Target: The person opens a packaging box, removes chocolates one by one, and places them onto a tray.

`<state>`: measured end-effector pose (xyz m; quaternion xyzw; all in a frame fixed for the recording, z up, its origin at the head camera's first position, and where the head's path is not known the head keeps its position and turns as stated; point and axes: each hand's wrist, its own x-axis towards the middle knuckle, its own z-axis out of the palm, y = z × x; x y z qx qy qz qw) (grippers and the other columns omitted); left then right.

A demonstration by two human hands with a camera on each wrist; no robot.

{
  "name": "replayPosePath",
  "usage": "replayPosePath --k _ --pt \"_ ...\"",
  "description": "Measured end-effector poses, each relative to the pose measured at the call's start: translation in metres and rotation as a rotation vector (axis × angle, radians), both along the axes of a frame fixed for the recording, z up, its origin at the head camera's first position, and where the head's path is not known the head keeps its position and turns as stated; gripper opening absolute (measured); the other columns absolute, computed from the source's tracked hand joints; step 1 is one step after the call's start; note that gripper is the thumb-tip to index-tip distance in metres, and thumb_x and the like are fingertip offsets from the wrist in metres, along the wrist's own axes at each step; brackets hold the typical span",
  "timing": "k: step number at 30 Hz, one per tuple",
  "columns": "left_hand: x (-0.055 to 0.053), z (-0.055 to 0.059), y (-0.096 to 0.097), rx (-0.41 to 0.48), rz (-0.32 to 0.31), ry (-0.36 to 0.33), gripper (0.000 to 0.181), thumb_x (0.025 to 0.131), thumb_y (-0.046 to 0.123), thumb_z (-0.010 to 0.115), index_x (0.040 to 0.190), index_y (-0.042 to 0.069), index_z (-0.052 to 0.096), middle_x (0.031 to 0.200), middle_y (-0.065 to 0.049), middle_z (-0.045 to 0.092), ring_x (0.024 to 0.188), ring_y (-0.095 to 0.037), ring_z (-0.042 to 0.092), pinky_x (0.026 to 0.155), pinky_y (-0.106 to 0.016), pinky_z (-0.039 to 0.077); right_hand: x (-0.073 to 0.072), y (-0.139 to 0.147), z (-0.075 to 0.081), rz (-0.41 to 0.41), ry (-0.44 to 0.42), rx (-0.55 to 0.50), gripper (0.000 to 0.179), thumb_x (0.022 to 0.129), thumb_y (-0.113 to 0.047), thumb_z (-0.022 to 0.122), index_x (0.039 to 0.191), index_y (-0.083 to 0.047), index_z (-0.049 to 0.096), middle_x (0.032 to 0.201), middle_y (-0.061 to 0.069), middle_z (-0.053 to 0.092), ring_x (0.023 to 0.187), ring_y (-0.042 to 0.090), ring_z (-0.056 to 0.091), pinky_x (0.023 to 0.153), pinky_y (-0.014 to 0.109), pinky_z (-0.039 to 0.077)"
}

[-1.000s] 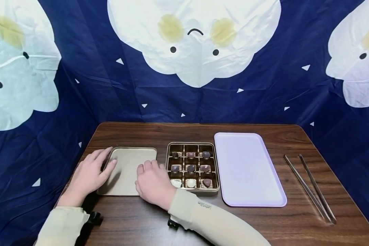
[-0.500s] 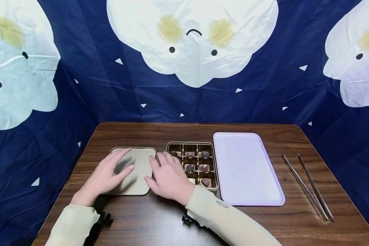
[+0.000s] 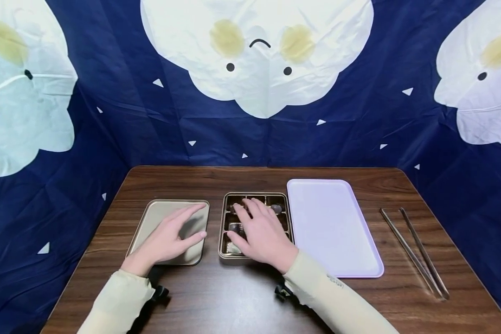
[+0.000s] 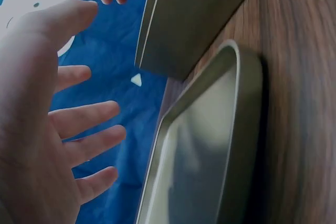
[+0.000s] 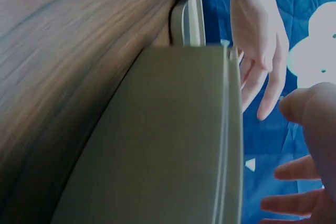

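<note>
My left hand [image 3: 167, 241] hovers over a shallow gold metal lid [image 3: 148, 222], thumb and fingers apart and holding nothing. The left wrist view shows that hand raised above the lid's rim [image 4: 247, 93], which has its hollow side up. Over the chocolate box [image 3: 234, 261], a gold tin with compartments, is my right hand [image 3: 267, 236] with fingers spread. It hides much of the box; a dark chocolate [image 3: 277, 208] shows at the far right corner. In the right wrist view the box's side wall [image 5: 157, 145] stands beside the hand's fingers, with nothing gripped.
A pale purple tray [image 3: 334, 227] lies right of the box, close to its edge. Metal tongs [image 3: 411, 254] lie on the brown wooden table [image 3: 225, 301] at the far right. Dark blue cloth [image 3: 167, 134] with cloud prints hangs around the table.
Both hands have moved right. The right hand has gone from the lid to over the chocolate box, its curled fingers spreading. The left hand has shifted from the lid's left edge across it.
</note>
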<state>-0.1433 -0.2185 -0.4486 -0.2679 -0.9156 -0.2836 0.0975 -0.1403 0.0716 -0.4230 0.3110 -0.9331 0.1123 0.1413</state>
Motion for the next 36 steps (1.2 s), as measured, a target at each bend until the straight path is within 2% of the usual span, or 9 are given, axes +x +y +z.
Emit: replayPosePath --k 6,12,20,30,36 --pt "-0.004 -0.001 0.016 0.007 -0.042 -0.054 0.075 0.094 0.042 0.078 0.158 0.018 0.048 0.157 -0.010 0.053 0.144 -0.033 0.050 0.118 -0.056 0.040 0.001 0.031 -0.002 0.001 -0.009 -0.068 0.069 0.102 -0.054 0.058 0.152 -0.007 0.053 0.153 0.024 0.052 0.141 0.047 0.049 0.116 0.063 0.042" --pt "-0.010 -0.004 0.026 -0.012 -0.074 -0.086 0.076 0.095 0.043 0.077 0.160 0.020 0.045 0.157 -0.008 0.053 0.143 -0.034 0.051 0.119 -0.056 0.040 0.001 0.064 -0.004 -0.042 0.010 -0.123 0.069 0.100 -0.050 0.062 0.151 -0.005 0.054 0.151 0.025 0.052 0.140 0.047 0.049 0.114 0.064 0.042" --pt "-0.017 -0.009 0.033 0.002 -0.114 -0.051 0.075 0.092 0.036 0.080 0.157 0.012 0.050 0.155 -0.015 0.055 0.142 -0.036 0.052 0.117 -0.058 0.041 0.004 0.108 -0.008 -0.154 0.003 -0.157 0.069 0.100 -0.049 0.064 0.151 -0.004 0.054 0.151 0.026 0.052 0.141 0.045 0.049 0.112 0.065 0.043" --pt "-0.017 -0.011 0.038 -0.009 -0.117 -0.107 0.075 0.091 0.033 0.079 0.157 0.013 0.050 0.158 -0.020 0.049 0.145 -0.042 0.047 0.119 -0.063 0.037 0.005 0.167 -0.016 -0.247 0.077 -0.195 0.067 0.095 -0.040 0.071 0.144 0.003 0.058 0.143 0.031 0.057 0.133 0.048 0.054 0.108 0.066 0.045" --pt "-0.018 -0.013 0.037 0.008 -0.122 -0.116 0.076 0.090 0.031 0.080 0.156 0.009 0.050 0.158 -0.020 0.049 0.145 -0.042 0.046 0.119 -0.063 0.036 0.012 0.211 -0.024 -0.334 0.128 -0.186 0.063 0.091 -0.033 0.075 0.139 0.005 0.061 0.136 0.034 0.060 0.122 0.054 0.058 0.095 0.071 0.048"
